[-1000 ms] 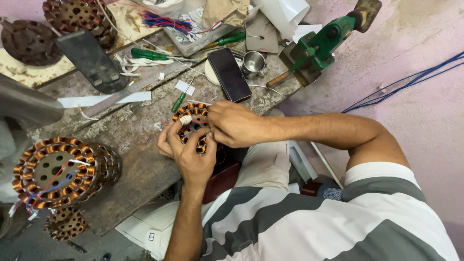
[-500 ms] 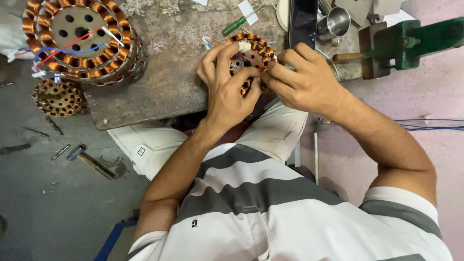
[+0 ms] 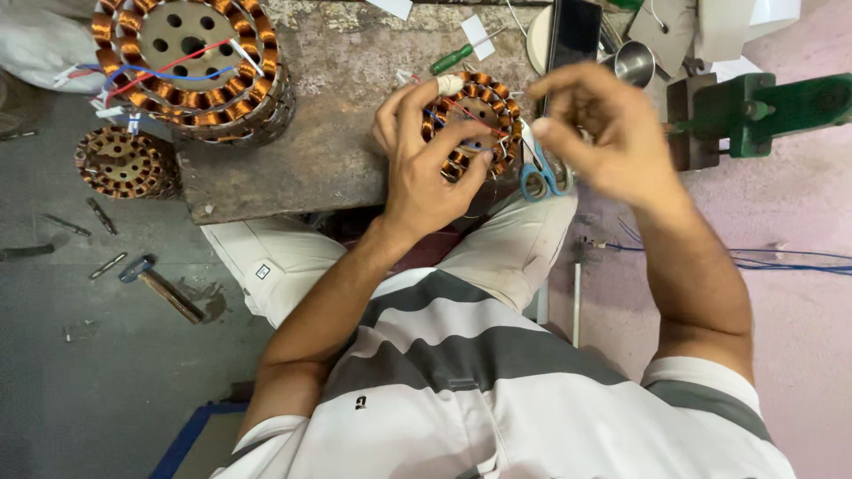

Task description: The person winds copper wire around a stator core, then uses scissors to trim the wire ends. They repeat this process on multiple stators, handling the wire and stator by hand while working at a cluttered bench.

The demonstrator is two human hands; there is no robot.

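A small round stator (image 3: 479,124) wound with copper coils lies on the worn bench (image 3: 337,133); thin red and blue wires cross its face. My left hand (image 3: 426,168) grips it from the near side, and one fingertip is wrapped in white tape. My right hand (image 3: 603,133) is raised just to the right of the stator. Its forefinger and thumb are curled and apart, with nothing visible between them. Blue-handled scissors (image 3: 537,177) lie under that hand at the bench edge.
A large wound stator (image 3: 191,66) sits at the bench's far left, and a smaller one (image 3: 124,161) is on the floor beside it. A green screwdriver (image 3: 457,58), a dark phone (image 3: 575,31), a metal cup (image 3: 635,62) and a green vise (image 3: 763,106) surround the work. A hammer (image 3: 160,286) lies on the floor.
My right hand has lifted off the small stator and moved to the right, uncovering the scissors. My left hand still grips the stator. The view has shifted slightly.
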